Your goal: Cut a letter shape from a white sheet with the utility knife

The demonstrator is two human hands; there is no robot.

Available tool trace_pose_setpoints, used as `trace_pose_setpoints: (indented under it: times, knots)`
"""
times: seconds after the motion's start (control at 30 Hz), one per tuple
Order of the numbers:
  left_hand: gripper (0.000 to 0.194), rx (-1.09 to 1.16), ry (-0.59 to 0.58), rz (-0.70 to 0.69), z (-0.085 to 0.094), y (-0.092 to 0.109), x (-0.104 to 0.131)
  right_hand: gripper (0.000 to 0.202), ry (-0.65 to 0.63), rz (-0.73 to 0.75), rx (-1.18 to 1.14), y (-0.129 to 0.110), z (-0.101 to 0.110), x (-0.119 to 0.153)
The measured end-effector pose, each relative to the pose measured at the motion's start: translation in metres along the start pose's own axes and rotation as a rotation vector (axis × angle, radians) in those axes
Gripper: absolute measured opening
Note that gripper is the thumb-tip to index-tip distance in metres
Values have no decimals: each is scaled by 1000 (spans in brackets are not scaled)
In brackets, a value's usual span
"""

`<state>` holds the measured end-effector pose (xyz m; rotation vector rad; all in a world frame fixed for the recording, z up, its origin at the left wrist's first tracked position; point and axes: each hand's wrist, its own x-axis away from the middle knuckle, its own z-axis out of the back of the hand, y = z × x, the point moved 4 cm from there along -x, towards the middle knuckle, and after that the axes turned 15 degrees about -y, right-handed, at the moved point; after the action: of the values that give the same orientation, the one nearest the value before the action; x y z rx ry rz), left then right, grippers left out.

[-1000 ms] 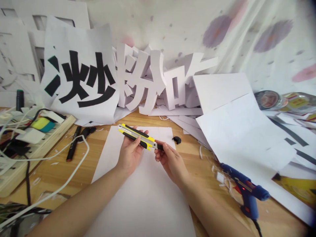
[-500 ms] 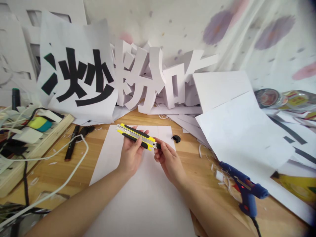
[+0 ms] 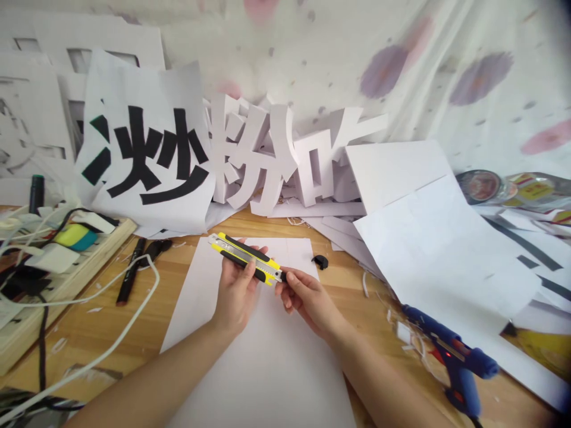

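My left hand [image 3: 236, 288] is closed around a yellow and black utility knife [image 3: 245, 257], its thumb lying across the metal channel. The knife points up and to the left, above a white sheet [image 3: 263, 368]. At its rear end my right hand [image 3: 307, 297] pinches a small black piece [image 3: 284, 276] between thumb and fingers; this piece sits against the end of the metal strip. A curved black plastic cap [image 3: 320, 261] lies on the table just beyond my right hand.
A blue glue gun [image 3: 455, 351] with a lit red light lies at right. White cables [image 3: 143, 285] and a power strip [image 3: 66, 267] occupy the left, beside a black marker [image 3: 131, 276]. White three-dimensional characters [image 3: 259, 154] and a printed sheet [image 3: 191, 83] stand behind.
The head view has tilted up slightly, so everything sits lower in the picture. My right fingers are a little closer to the knife's end, and less of the black piece shows.
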<state>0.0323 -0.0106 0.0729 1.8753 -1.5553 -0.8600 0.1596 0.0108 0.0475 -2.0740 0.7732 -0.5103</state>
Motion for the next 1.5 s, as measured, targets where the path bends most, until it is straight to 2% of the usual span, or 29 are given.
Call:
trace_pose_setpoints:
  times: [0.17,0.3,0.47,0.6,0.8,0.93,1.07,1.33,1.5]
  knots:
    - [36,18,5,43,1,0,1,32,-153,-96,48,-4,0,2]
    - [34,22,-12,45,-1,0,1,32,-204,-108,145,-7,-2,4]
    - [35,20,-48,43,-3,2,0,36,-170,-87,282,-10,-3,5]
    - [34,11,-61,53,-4,2,-1,36,-161,-37,282,-11,-5,5]
    - [35,14,-22,83,0,2,-4,35,-44,-6,257,-6,-3,4]
    - [37,3,-23,104,1,4,-4,34,-99,-14,186,-5,-5,5]
    - [36,-11,-17,84,-2,6,-2,32,-157,-21,209,-6,-7,6]
    - [35,-13,22,114,0,1,-4,34,-78,-33,216,-4,-5,5]
    - [35,-49,13,154,0,1,-8,40,-84,-87,36,-2,-5,4]
